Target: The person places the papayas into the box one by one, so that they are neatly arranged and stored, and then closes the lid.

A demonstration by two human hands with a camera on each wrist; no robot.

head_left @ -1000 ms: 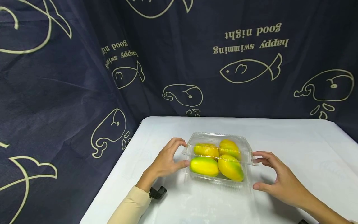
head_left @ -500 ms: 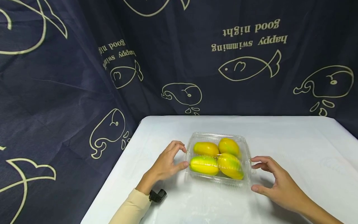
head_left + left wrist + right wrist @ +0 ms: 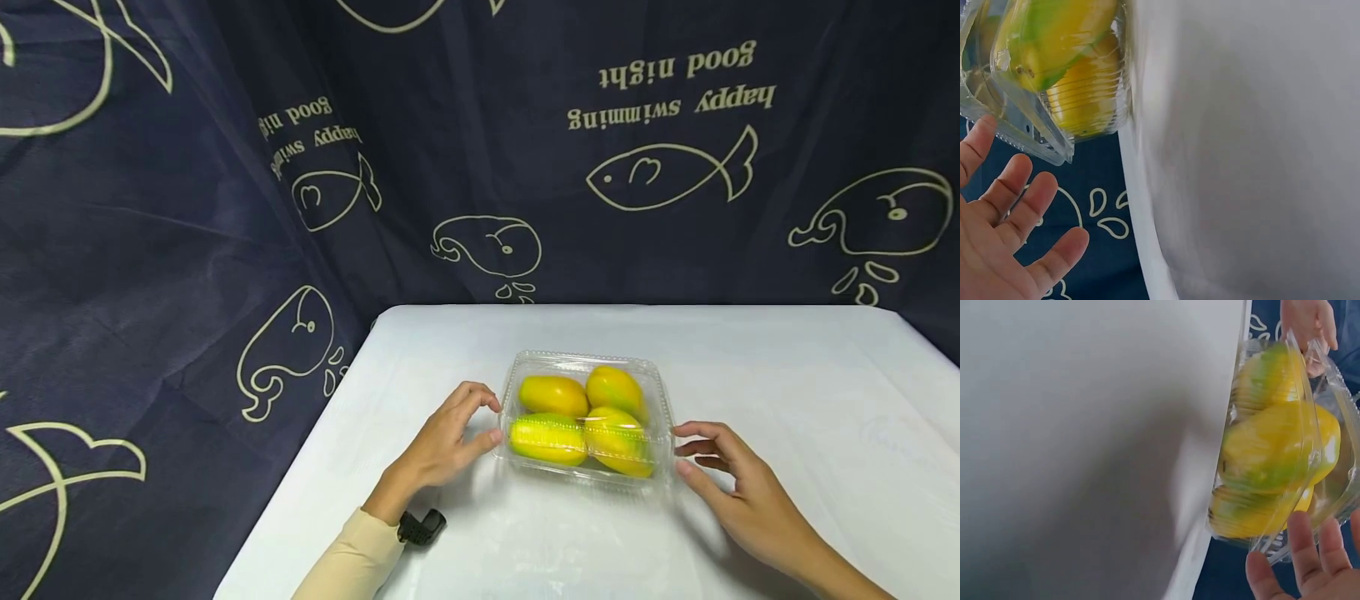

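Observation:
A clear plastic clamshell box [image 3: 579, 472] on the table holds several yellow-green mangoes [image 3: 553, 396]. Its lid [image 3: 977, 100] leans down over the fruit, with a wedge-shaped gap between lid and base in both wrist views. At the box's left side is my left hand [image 3: 442, 442], a fingertip at the lid's rim and the other fingers spread in the left wrist view. My right hand [image 3: 753, 496] lies along the right side, fingertips at the lid's edge and thumb near the lower rim. Neither hand curls around the box.
A white cloth covers the table [image 3: 600, 542]. Behind it and to the left hangs a dark blue curtain [image 3: 480, 150] with fish and whale outlines. A black wrist strap device [image 3: 422, 527] sits on the left wrist.
The lid has come down toward the base, its front edge moving nearer over the mangoes. Both hands have shifted slightly along the sides, and the right thumb has moved up closer to its fingers.

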